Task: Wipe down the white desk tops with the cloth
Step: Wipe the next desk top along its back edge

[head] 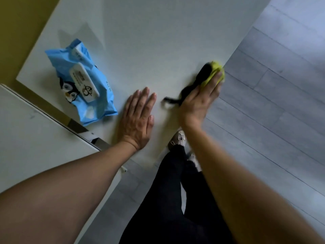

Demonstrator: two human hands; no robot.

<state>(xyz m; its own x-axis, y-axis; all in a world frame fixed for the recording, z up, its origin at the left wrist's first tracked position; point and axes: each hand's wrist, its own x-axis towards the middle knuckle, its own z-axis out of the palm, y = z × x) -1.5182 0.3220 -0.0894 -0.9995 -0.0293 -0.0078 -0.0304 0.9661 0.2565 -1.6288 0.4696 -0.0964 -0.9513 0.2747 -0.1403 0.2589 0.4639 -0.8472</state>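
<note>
Right hand (198,101) pressed the cloth (213,72) flat-fingered at the counter's (158,41) 3 o'clock edge, left hand (139,117) splayed flat, probably bracing.

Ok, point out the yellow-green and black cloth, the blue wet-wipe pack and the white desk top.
yellow-green and black cloth (215,67): head view, yellow-green end.
blue wet-wipe pack (101,104): head view, blue wrapper.
white desk top (149,50): head view, bare surface.
</note>
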